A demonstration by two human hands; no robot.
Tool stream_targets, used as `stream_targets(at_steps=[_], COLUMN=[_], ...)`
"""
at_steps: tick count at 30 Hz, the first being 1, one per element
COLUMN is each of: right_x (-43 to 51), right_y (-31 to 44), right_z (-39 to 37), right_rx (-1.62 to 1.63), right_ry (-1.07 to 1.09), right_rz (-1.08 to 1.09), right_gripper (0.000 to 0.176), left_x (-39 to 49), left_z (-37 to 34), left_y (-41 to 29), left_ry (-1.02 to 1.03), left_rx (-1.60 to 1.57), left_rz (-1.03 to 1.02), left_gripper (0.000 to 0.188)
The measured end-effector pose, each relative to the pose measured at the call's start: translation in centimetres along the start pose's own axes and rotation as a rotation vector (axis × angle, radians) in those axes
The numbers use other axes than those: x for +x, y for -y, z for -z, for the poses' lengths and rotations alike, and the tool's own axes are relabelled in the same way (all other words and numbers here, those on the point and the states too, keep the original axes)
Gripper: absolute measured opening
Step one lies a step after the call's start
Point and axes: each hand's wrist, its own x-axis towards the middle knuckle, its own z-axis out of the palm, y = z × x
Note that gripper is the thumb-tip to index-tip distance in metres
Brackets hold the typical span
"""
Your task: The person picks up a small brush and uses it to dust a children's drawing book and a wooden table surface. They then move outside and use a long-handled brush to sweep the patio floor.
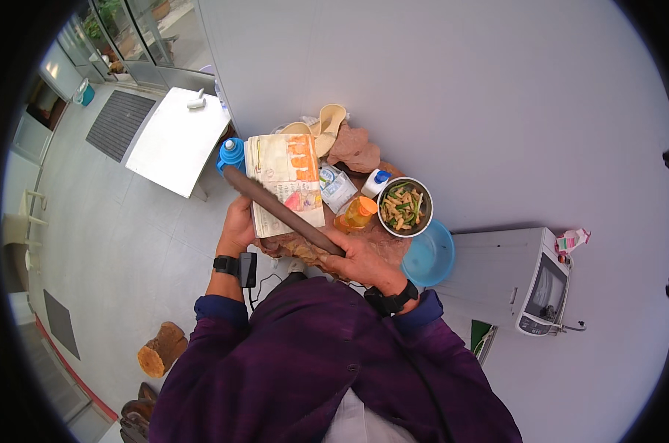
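Note:
My left hand [240, 226] holds a worn book [279, 160] by its left edge, fingers partly hidden beneath it. The page facing me bears writing and orange and pink coloured pictures. My right hand [362, 257] grips one end of a long dark-brown brush [282, 211], which lies slantwise over the lower part of the page. Short bristles seem to line its far upper edge. Under and beyond the book is a reddish stone stand [381, 243]. On it, close to my right hand, are a bottle of orange liquid [354, 216] and a white packet [336, 187].
A metal bowl of food strips [405, 207], a white bottle with blue cap [375, 183], beige scoops [330, 124] and a rock [356, 147] crowd the stand. A blue jug [232, 152] is left; a blue basin [431, 255] and washing machine [500, 266] right. Farther left stands a white table [174, 138].

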Motion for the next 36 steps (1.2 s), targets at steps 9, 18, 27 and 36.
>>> stream_targets(at_steps=[9,18,27,36], right_x=[1.2,0.6,-3.5,-9.5], right_y=[-3.0,-2.5,-5.5,-7.8], right_z=[4.4,2.2,6.3,7.3], right_rx=[0.439,0.257,0.599,0.746], right_ry=[-0.379,-0.085,-0.575,-0.902], right_rz=[-0.412,-0.263,-0.224,-0.262], right_gripper=[0.032,0.033,0.025,0.026], left_x=[-0.9,0.3,2.3,12.8], left_z=[0.6,0.5,1.6,0.2], left_y=[-0.7,-0.2,0.7,5.0], left_ry=[0.033,-0.011,-0.011,-0.052], left_rx=[-0.019,-0.074,-0.018,0.008], left_rz=[-0.004,0.043,0.004,0.165], left_gripper=[0.047,0.049,0.044,0.042])
